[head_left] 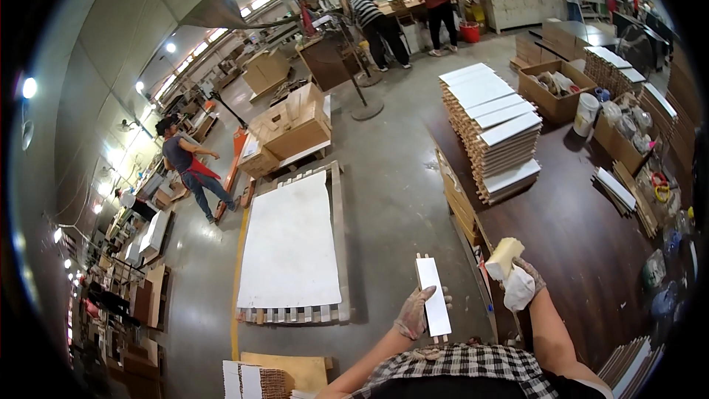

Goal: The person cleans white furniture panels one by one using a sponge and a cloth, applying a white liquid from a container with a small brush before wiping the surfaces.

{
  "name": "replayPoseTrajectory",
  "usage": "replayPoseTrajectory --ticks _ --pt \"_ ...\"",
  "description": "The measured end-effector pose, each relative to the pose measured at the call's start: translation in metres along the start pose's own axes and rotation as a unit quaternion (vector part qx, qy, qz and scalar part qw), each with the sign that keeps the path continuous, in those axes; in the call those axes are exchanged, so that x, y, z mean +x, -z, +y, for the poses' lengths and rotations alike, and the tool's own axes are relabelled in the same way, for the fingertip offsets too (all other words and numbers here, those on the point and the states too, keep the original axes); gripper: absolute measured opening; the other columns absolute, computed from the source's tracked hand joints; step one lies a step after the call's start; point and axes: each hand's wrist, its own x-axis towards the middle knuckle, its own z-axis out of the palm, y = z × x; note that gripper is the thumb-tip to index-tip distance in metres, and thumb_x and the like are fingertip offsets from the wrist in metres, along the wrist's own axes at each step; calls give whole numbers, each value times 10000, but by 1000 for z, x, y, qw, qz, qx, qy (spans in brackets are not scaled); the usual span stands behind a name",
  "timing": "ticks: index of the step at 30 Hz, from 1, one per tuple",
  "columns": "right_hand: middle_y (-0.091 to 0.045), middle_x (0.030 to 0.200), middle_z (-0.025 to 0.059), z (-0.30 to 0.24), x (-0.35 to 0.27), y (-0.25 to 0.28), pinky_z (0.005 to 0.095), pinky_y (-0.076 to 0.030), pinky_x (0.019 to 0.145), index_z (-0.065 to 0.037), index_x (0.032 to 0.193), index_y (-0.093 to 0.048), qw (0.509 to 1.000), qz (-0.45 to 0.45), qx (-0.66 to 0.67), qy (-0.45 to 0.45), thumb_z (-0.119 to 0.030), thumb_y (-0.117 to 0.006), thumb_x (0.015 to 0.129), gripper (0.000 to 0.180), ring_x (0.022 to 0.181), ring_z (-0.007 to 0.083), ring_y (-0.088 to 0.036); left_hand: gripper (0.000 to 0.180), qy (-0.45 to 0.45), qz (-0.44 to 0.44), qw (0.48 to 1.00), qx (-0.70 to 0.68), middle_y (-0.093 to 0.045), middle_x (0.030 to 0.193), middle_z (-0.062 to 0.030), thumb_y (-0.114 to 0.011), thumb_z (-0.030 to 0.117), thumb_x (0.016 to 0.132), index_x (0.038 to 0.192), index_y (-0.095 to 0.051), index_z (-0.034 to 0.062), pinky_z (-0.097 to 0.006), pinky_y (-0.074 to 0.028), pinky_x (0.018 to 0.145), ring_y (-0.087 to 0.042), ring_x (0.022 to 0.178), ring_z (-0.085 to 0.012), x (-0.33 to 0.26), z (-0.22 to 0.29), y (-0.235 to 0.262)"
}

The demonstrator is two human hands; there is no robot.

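Note:
My left hand [410,317], in a worn glove, grips a narrow white board [433,297] by its left edge. Short wooden pegs stick out of both ends of this board, which is held over the floor beside the dark table [561,251]. In my gloved right hand [533,273] is a pale yellow block [505,254], possibly a sponge, together with a white cloth [519,290] hanging beneath it. The block and the board are apart. Further along the table stands a tall stack of similar white boards [491,107].
A white sheet lies on a pallet [344,281] on the floor to the left. Cardboard boxes [554,107], a white bucket [586,114] and bagged items fill the table's right side. A person [193,166] stands at an orange pallet jack; others work at the back benches.

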Motion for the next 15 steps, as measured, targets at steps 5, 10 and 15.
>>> replayPoseTrajectory --ticks 5,10,15 --pt "-666 909 102 -2 -8 -13 333 -556 657 -37 1092 -577 998 -30 41 -26 -286 -651 844 358 734 216 -654 297 9 13 999 43 -568 1048 -168 -435 174 952 1166 -425 -32 -384 -553 787 -615 897 -258 11 -12 -26" --pt "-644 982 84 -3 -24 -33 312 -541 689 -46 1167 -528 993 -41 -14 114 -338 -643 847 448 811 195 -637 327 22 -29 998 48 -576 1101 -189 -429 124 928 1211 -435 -41 -389 -546 784 -622 900 -276 25 -18 -37" --pt "-665 934 101 22 -53 -61 381 -557 597 -80 1160 -562 963 -76 158 206 -379 -645 822 459 729 257 -648 372 40 -118 989 77 -560 1156 -125 -454 116 918 1270 -375 21 -360 -550 739 -603 882 -233 40 7 -44"
